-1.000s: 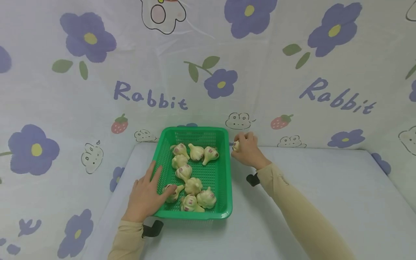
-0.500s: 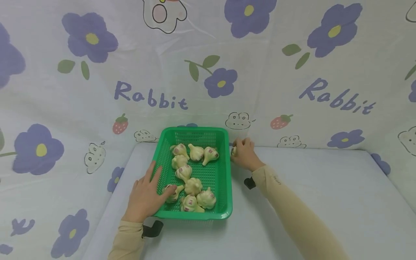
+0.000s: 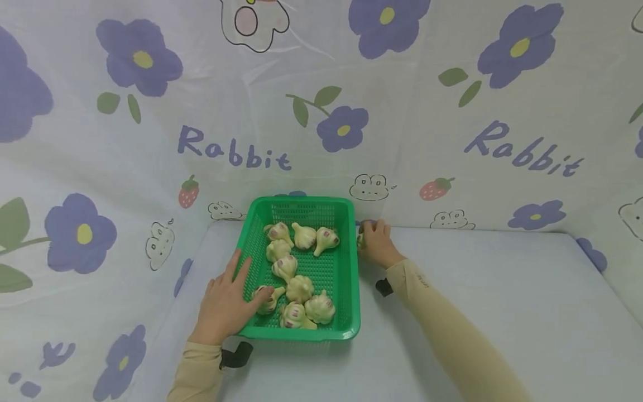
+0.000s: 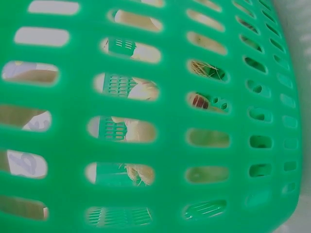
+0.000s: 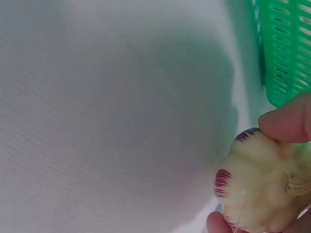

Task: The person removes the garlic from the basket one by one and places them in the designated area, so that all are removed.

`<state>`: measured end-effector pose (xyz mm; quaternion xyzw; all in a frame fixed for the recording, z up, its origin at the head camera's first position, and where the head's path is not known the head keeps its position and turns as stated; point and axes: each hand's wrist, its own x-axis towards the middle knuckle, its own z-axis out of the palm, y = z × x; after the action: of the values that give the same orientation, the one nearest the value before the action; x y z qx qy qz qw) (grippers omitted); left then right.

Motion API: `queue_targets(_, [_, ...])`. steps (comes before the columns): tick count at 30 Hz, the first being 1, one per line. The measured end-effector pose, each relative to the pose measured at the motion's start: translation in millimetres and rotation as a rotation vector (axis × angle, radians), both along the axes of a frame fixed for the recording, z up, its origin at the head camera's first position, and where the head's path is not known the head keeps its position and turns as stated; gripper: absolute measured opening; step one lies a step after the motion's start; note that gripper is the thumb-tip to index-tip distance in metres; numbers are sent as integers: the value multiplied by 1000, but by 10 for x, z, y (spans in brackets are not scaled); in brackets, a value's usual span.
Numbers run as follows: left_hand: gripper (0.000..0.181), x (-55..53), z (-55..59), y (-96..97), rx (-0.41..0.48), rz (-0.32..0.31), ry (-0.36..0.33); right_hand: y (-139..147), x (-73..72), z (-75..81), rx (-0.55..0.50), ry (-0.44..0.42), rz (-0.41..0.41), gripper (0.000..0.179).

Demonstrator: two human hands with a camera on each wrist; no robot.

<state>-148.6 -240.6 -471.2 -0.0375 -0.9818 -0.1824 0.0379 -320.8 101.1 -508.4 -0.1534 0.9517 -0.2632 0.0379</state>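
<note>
My right hand (image 3: 380, 244) holds a garlic bulb (image 5: 262, 184) between thumb and fingers, just outside the right wall of a green plastic basket (image 3: 353, 268). In the head view the hand hides most of that bulb; the right wrist view shows its purple streaks and root tuft. Spread out over the basket's left rim is my left hand (image 3: 226, 307), with the thumb reaching inside above a garlic bulb (image 3: 268, 300). Several more bulbs lie in the basket, among them one garlic bulb (image 3: 320, 307) at the near right. Up close, the slotted wall (image 4: 170, 116) fills the left wrist view.
The basket stands on a white-covered table (image 3: 482, 312), near its back left. Behind and at both sides hangs a white cloth (image 3: 301, 61) printed with purple flowers, rabbits and the word Rabbit.
My right hand has moved slightly left and nearer, bringing its garlic bulb closer to the basket's right wall. The left hand and the bulbs in the basket stay put.
</note>
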Motion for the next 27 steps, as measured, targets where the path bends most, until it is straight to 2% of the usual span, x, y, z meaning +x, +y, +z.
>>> queue_targets(5, [95, -3, 9, 6, 0, 3, -5, 14, 4, -6, 7, -46, 6, 39])
queue_targets(19, [94, 3, 35, 14, -2, 4, -6, 25, -5, 5, 28, -25, 46, 40])
queue_targets(27, [94, 11, 46, 13, -5, 3, -11, 25, 2, 8, 20, -48, 37, 43])
